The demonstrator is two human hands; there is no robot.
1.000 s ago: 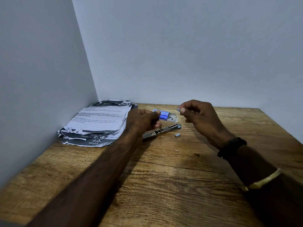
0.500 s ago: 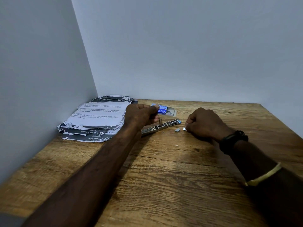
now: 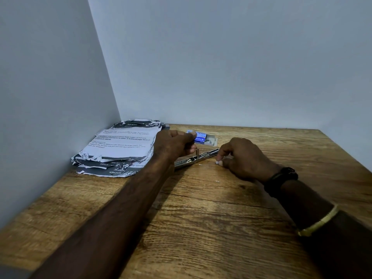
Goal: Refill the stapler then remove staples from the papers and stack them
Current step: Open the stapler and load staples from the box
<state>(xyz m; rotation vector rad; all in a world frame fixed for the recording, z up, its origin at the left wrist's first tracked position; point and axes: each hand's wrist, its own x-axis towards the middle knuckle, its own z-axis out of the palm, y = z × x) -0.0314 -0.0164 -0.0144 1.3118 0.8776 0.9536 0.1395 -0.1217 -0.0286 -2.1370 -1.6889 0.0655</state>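
White papers (image 3: 120,146) with black print sit at centre left on a brown, wood-grained table (image 3: 201,228), near a blue staple box (image 3: 200,137) and silver stapler (image 3: 187,161).

Hidden and unclear, mid-frame
The left hand (image 3: 175,146) covers the left end of the stapler (image 3: 205,155) and a corner of the staple box (image 3: 203,137); the right hand (image 3: 245,158) pinches a pale bit (image 3: 217,162), perhaps staples, too small to tell; both forearms leave the bottom edge.
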